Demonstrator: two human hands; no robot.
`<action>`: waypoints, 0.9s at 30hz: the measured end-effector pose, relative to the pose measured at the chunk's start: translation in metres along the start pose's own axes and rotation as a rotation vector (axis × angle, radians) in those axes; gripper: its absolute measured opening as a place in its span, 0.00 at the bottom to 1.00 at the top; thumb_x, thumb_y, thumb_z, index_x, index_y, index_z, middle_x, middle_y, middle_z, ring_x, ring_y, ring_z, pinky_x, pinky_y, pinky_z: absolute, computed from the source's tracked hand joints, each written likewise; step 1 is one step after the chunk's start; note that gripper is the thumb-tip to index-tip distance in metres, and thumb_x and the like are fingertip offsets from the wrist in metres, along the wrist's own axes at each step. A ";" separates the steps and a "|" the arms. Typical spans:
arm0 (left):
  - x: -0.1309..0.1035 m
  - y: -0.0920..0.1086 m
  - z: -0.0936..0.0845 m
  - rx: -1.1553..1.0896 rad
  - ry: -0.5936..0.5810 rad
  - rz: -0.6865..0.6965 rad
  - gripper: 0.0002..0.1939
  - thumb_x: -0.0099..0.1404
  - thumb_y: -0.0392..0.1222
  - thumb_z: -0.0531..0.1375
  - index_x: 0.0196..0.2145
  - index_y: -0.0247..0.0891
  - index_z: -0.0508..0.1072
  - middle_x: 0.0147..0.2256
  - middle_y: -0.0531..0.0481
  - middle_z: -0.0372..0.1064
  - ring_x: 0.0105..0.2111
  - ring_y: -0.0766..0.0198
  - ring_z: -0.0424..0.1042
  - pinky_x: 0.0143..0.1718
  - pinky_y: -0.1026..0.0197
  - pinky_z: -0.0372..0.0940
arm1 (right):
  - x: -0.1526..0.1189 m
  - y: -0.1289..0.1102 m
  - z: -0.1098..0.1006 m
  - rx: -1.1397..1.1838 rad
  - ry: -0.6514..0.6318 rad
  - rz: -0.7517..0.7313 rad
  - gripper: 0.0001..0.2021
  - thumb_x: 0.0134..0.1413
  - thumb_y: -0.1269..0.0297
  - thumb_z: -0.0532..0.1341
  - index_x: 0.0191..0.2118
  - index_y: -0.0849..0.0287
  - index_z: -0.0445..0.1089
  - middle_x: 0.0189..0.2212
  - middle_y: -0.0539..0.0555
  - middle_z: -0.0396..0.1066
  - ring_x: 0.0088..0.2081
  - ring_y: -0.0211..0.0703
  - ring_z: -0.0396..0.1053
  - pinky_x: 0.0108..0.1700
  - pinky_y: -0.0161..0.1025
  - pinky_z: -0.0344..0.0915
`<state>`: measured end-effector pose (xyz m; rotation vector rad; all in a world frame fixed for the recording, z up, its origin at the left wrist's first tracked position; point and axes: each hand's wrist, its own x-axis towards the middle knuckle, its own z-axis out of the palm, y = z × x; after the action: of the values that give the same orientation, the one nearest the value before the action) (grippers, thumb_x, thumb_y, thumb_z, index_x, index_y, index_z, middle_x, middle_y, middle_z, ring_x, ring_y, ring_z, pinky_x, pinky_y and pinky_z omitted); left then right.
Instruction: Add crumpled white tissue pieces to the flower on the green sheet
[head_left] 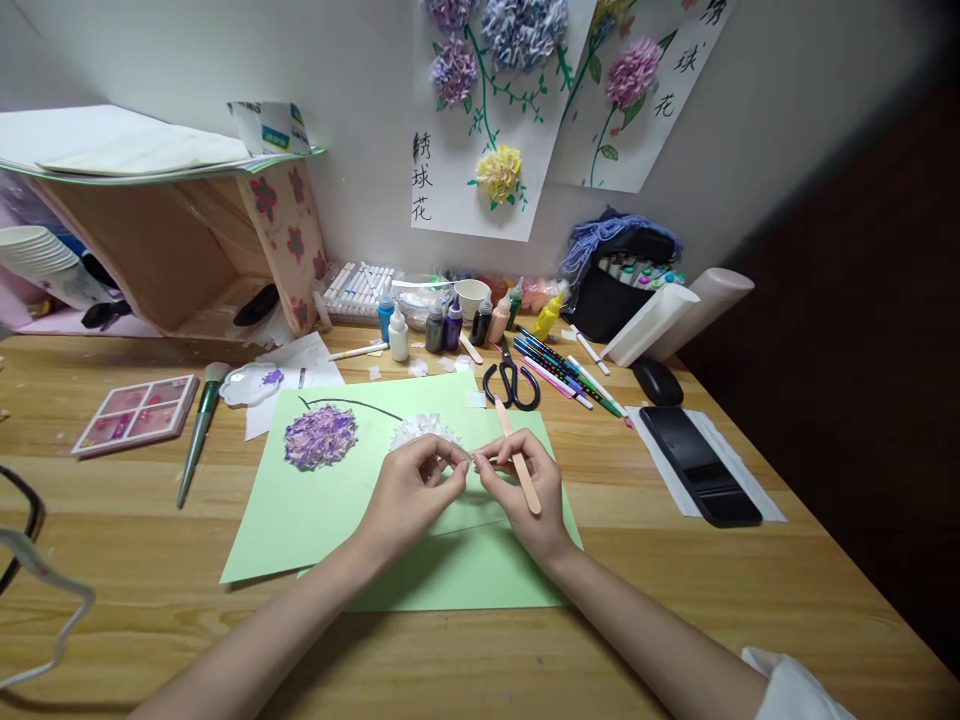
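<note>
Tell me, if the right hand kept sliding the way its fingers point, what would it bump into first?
Probably the left hand: the right hand points leftward at it, fingertips almost meeting above the green paper.

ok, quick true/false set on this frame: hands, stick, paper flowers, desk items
1. The right hand holds a wooden craft stick. True.
2. The purple paper flower lies on the green paper sheet. True.
3. The scissors are in the left hand. False: they lie on the desk beyond the green sheet; the left hand pinches a small white bit at the white paper flower.
4. The white flower sits left of the purple one. False: it sits to its right.
5. A black phone lies on the desk to the right of the hands. True.
6. The makeup brush stands upright in a cup. False: it lies flat on the wooden desk, beside the pink palette.
</note>
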<state>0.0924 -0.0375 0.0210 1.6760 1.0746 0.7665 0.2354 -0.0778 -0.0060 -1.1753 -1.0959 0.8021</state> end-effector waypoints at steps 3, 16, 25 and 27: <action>0.000 0.001 0.000 -0.010 0.007 -0.007 0.07 0.57 0.42 0.58 0.28 0.35 0.72 0.19 0.57 0.57 0.20 0.70 0.52 0.22 0.67 0.49 | 0.001 0.001 0.000 0.016 0.010 0.011 0.11 0.49 0.67 0.64 0.27 0.56 0.58 0.26 0.50 0.71 0.31 0.40 0.72 0.34 0.37 0.69; 0.002 -0.007 0.003 -0.045 0.006 -0.131 0.13 0.56 0.48 0.59 0.29 0.33 0.74 0.17 0.57 0.55 0.19 0.71 0.51 0.20 0.68 0.47 | -0.006 0.003 0.002 -0.232 -0.004 -0.204 0.10 0.49 0.71 0.63 0.27 0.55 0.59 0.27 0.50 0.71 0.31 0.43 0.73 0.36 0.40 0.68; 0.001 -0.002 0.001 -0.041 0.039 -0.064 0.11 0.55 0.45 0.59 0.26 0.33 0.72 0.17 0.58 0.53 0.19 0.72 0.50 0.21 0.68 0.46 | -0.001 0.002 0.001 -0.111 0.045 -0.077 0.10 0.50 0.68 0.63 0.28 0.55 0.58 0.26 0.49 0.70 0.32 0.41 0.72 0.35 0.38 0.69; 0.001 -0.001 0.000 -0.032 0.044 -0.060 0.10 0.56 0.45 0.59 0.26 0.34 0.71 0.17 0.57 0.53 0.19 0.71 0.51 0.21 0.67 0.47 | 0.001 0.003 0.000 -0.102 0.058 -0.058 0.10 0.51 0.67 0.63 0.28 0.56 0.58 0.26 0.49 0.69 0.32 0.41 0.71 0.34 0.37 0.68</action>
<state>0.0928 -0.0363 0.0195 1.5994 1.1331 0.7810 0.2360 -0.0764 -0.0087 -1.2386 -1.1289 0.6699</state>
